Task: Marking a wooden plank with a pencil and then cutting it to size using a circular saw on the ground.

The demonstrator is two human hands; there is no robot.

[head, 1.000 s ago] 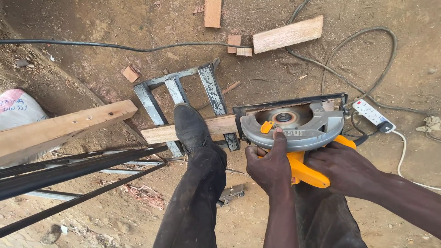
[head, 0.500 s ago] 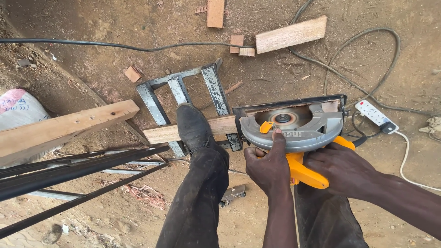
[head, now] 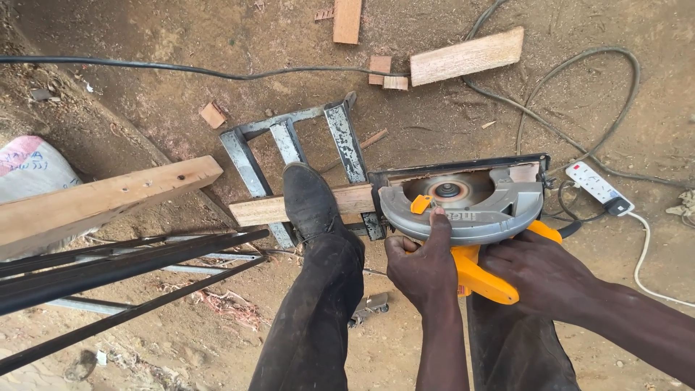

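Note:
A grey and yellow circular saw (head: 463,203) sits on the right end of a narrow wooden plank (head: 264,210), which lies across a grey metal frame (head: 289,145) on the dirt. My left hand (head: 423,264) grips the saw's front, its index finger stretched up to the blade guard lever. My right hand (head: 539,271) is wrapped around the yellow rear handle. My dark shoe (head: 310,199) presses down on the plank left of the saw.
A white power strip (head: 597,187) with cables lies at the right. Wood offcuts (head: 467,56) are scattered at the top. A thick beam (head: 94,203) and black metal rods (head: 108,271) reach in from the left, with a white sack (head: 32,166) behind.
My left index finger now stretches up onto the guard lever, and the blade looks blurred. The saw and my foot stay in place on the plank.

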